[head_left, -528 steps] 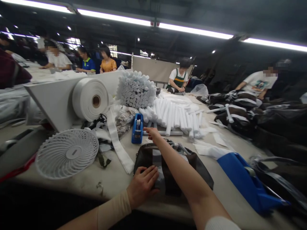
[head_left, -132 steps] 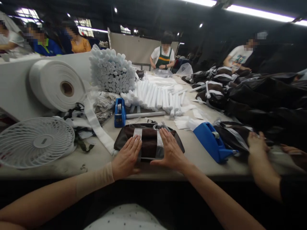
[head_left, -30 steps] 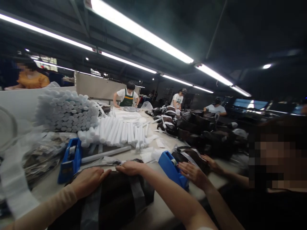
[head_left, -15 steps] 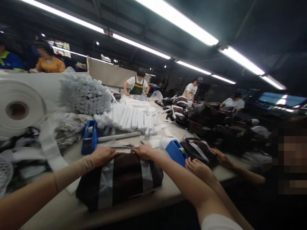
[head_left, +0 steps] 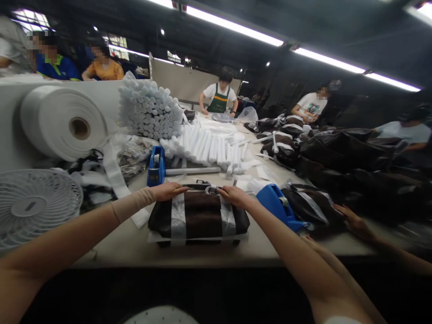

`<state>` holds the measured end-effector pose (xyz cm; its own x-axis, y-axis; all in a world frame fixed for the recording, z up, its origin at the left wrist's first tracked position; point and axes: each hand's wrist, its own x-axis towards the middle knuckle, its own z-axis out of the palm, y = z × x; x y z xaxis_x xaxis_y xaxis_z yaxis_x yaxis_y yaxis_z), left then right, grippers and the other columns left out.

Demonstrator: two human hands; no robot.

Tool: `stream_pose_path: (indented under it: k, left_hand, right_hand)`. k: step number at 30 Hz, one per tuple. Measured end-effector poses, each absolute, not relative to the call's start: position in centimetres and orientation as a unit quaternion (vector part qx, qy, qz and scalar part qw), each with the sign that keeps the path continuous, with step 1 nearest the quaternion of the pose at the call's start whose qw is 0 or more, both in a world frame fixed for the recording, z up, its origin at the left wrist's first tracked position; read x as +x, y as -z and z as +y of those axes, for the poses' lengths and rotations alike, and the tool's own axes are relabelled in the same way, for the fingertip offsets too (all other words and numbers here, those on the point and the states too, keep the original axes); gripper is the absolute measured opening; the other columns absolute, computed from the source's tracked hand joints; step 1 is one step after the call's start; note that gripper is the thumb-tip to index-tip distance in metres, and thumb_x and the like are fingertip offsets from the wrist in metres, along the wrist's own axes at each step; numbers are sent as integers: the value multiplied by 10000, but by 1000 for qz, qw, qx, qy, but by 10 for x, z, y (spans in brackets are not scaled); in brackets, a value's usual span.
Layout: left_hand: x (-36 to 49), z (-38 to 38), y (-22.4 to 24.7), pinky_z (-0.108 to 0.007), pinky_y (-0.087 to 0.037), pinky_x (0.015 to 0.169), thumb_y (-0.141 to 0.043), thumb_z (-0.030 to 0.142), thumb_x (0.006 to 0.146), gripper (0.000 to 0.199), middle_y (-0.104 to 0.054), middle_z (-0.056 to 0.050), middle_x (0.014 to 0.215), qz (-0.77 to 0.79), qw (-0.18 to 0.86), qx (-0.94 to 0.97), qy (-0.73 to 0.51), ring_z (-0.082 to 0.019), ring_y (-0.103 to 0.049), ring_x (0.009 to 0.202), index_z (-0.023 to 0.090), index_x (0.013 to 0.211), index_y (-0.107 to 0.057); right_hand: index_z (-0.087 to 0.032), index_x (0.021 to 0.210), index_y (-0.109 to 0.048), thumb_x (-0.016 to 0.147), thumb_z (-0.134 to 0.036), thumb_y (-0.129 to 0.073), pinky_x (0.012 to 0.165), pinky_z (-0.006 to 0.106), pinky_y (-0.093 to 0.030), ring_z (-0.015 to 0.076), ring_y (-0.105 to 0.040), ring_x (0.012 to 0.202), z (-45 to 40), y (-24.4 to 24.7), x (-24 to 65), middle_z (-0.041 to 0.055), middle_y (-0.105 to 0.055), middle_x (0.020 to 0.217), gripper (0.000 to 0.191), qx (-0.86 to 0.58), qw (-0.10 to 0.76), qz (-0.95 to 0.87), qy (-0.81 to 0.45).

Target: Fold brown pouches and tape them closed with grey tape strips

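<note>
A dark brown handbag [head_left: 204,213] lies on the table before me, with translucent whitish strips [head_left: 178,218] wrapped over its left and right sides. Along its far top edge runs a dark strap with a metal buckle [head_left: 211,189]. My left hand [head_left: 168,191] is closed at the strap's left end, thumb and fingers together. Beside the buckle, my right hand [head_left: 234,196] pinches the strap's right end. The undersides of my fingers are partly hidden. Just beyond my left hand stands a blue tape dispenser [head_left: 156,166]; another blue tape dispenser [head_left: 278,204] is right of my right hand.
A co-worker's hand [head_left: 357,222] touches another wrapped dark bag [head_left: 310,204] at right. White foam rods [head_left: 209,146] lie piled behind. A large white roll [head_left: 57,121] and a white fan [head_left: 30,207] stand at left. Dark bags [head_left: 351,153] are heaped at back right.
The view has swung left, bringing the fan into sight. The handbag now sits squarer and less blurred, and its strap and buckle show between my hands, which stay at its top edge.
</note>
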<state>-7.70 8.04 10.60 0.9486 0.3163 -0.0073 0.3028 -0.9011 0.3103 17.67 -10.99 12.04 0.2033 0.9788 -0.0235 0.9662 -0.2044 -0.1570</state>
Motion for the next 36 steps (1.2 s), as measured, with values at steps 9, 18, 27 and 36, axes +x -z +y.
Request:
stream_pose_path:
  k: [9, 18, 27, 36]
  left_hand:
    - [-131, -20, -75, -521, -120, 1202, -564, 822, 657, 1193, -182, -283, 1562, 119, -49, 979, -157, -399, -94, 1471, -30, 1456, -318]
    - [-135, -36, -56, -459, -199, 1192, -714, 436, 703, 952, -258, -268, 1539, 131, -81, 986, -69, -380, -220, 1449, -27, 1449, -345]
    - [-153, -29, -57, -497, -161, 1196, -707, 589, 687, 1057, -194, -253, 1565, 99, -69, 984, -129, -378, -167, 1464, -3, 1468, -314]
    - [-32, -23, -105, -328, -272, 1166, -299, 206, 990, 438, -452, -142, 1478, -105, -5, 992, -63, -199, -394, 1389, 99, 1368, -492]
  right_hand:
    - [-75, 1492, -262, 666, -674, -719, 1190, 528, -200, 343, -198, 1458, -195, -104, 117, 210, -310, 1532, 1118, -674, 140, -716, 116]
    - [-19, 1527, -135, 648, -368, -814, 1195, 470, -183, 334, -182, 1467, -208, -47, 106, 231, -224, 1562, 1164, -701, 57, -696, 148]
    - [-50, 1527, -167, 710, -457, -759, 1196, 522, -180, 323, -173, 1472, -222, -63, 119, 204, -209, 1574, 1088, -671, 99, -725, 120]
    - [-122, 1290, -558, 948, -221, -368, 1071, 419, -436, 245, -573, 1215, -186, -72, 170, 150, -621, 1280, 403, -739, 305, -601, 2]
